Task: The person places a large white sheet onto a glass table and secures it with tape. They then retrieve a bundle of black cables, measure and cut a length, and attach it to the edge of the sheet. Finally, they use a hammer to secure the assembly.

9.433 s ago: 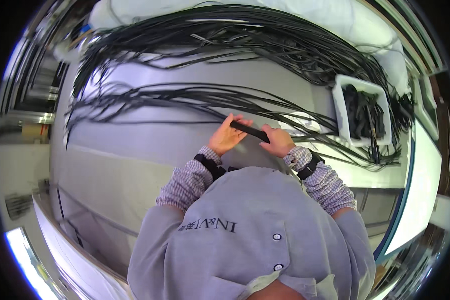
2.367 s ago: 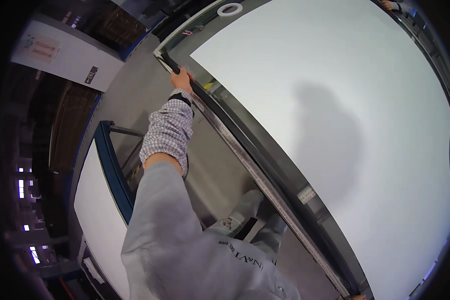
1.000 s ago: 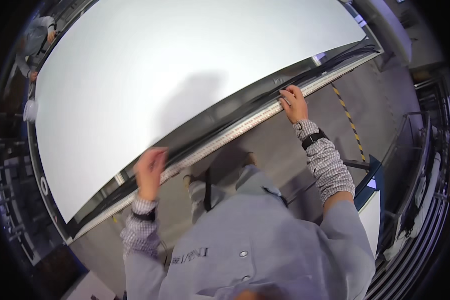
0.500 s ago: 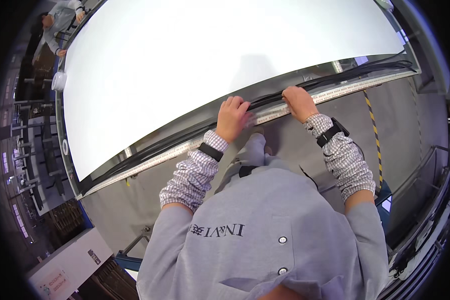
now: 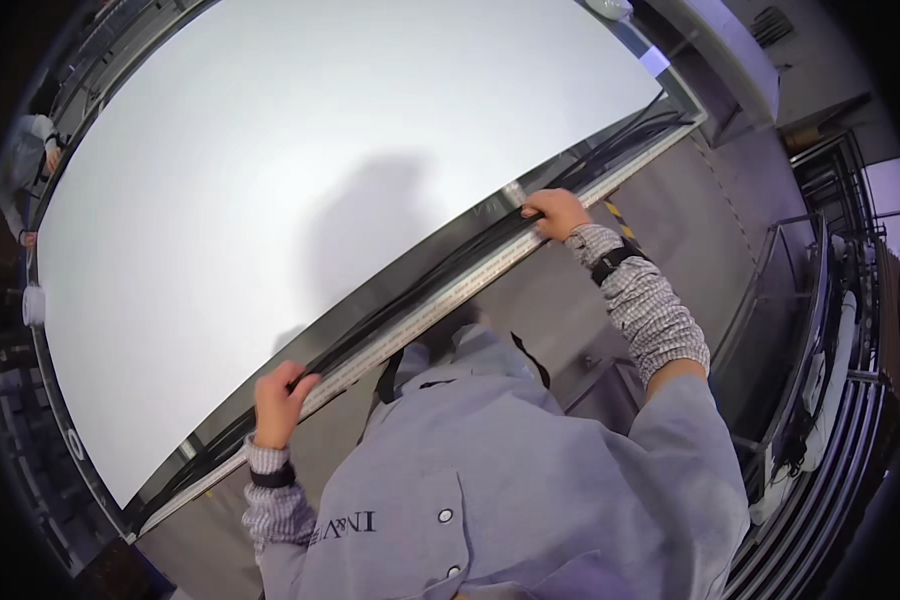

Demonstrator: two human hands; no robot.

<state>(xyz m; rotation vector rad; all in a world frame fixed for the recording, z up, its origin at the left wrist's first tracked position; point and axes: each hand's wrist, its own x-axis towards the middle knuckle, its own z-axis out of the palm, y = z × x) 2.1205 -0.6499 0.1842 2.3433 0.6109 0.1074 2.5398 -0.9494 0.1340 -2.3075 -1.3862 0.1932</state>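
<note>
Long thin black strips (image 5: 410,295) run in a loose bundle along the near edge of a large table. My left hand (image 5: 282,402) is closed around part of the bundle, thumb and fingers pinched together at the table edge. Farther right, my right hand (image 5: 558,213) curls over the same strips, its fingertips partly hidden beneath. Just beyond the strips lies a big white sheet (image 5: 220,200) covering most of the table, with a shadow falling across it. A pale ruled strip (image 5: 470,280) follows the table's near rim.
Another person's hand (image 5: 52,160) rests at the table's far left side. A white tape roll (image 5: 34,305) sits on the left rim. To the right stands a metal rack (image 5: 820,400) with rails. Yellow-black tape (image 5: 618,218) marks the grey floor.
My hands have moved well apart along the strips, the left one toward the table's left end. The view has turned, so the table edge slants more steeply.
</note>
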